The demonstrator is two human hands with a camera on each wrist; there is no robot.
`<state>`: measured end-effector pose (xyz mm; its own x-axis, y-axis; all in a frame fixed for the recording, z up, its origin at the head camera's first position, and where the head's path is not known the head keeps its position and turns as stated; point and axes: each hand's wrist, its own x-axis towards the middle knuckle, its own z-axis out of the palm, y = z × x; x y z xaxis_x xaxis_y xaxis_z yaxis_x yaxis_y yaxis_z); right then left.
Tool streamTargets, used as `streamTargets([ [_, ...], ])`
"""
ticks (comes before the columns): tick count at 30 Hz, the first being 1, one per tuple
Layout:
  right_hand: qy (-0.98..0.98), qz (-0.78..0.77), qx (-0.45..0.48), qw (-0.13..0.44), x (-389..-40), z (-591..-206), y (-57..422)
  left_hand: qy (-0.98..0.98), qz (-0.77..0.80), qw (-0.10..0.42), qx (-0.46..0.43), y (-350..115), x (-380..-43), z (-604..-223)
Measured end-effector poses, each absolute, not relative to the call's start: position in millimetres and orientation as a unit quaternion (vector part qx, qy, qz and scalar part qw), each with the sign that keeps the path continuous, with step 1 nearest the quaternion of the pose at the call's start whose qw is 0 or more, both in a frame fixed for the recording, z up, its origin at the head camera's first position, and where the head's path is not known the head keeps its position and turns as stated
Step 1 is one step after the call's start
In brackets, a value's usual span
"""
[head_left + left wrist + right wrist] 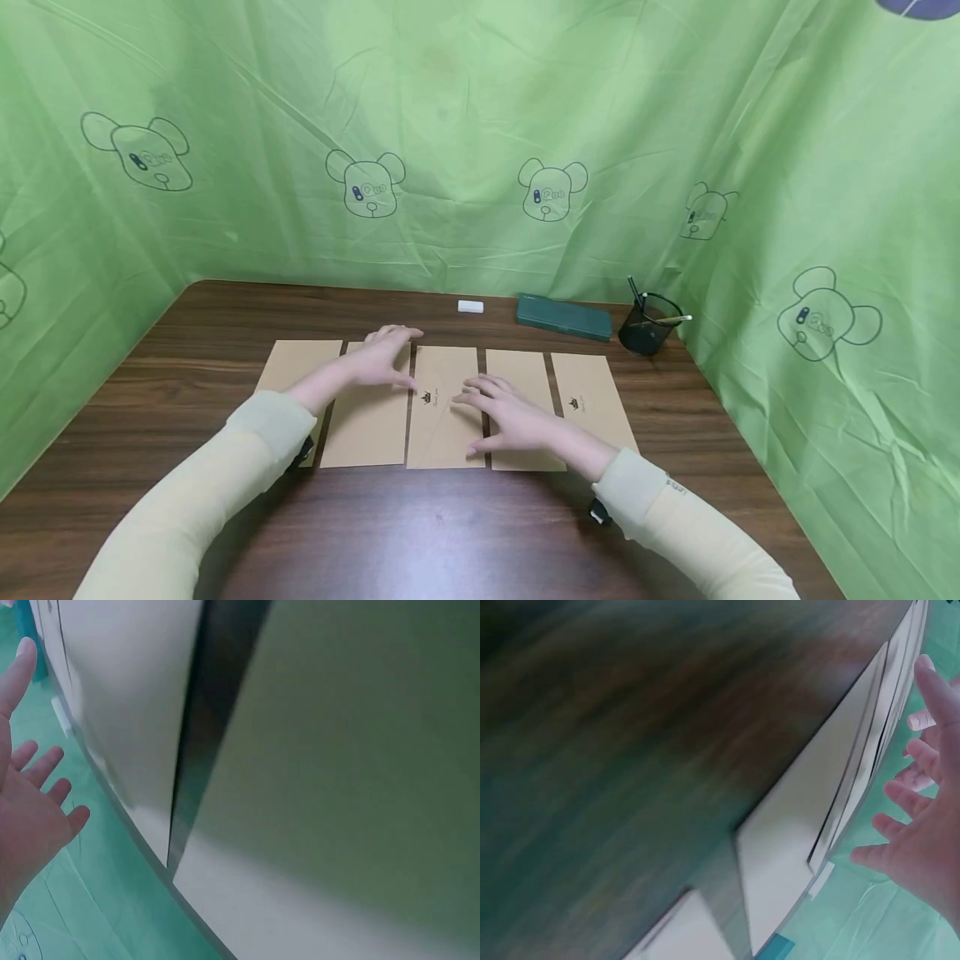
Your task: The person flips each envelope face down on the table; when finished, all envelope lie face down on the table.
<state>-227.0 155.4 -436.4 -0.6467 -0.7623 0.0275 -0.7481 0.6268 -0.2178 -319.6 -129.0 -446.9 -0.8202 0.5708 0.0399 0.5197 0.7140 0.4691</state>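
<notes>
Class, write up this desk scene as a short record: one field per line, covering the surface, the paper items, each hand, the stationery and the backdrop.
Surface: dark wood-grain table
Paper items: five brown envelopes side by side in a row
Print: crown motif visible on the middle and rightmost envelopes
Left hand: over the second envelope from left, holding nothing
Right hand: over the middle and fourth envelopes, holding nothing
Stationery, left to right: white eraser, dark green pencil case, black pen holder
Backdrop: green curtain with bear-head outlines
</notes>
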Motion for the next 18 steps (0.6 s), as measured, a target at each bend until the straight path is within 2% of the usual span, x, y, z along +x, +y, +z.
streamTargets([
  [9,0.913,-0.081,-0.391,0.078,-219,-445,166,0.925,0.202,0.074,0.312,-117,-322,-451],
  [18,0.921,-0.078,-0.37,0.097,-217,-445,166,0.922,0.203,0.067,0.321,-115,-328,-450],
])
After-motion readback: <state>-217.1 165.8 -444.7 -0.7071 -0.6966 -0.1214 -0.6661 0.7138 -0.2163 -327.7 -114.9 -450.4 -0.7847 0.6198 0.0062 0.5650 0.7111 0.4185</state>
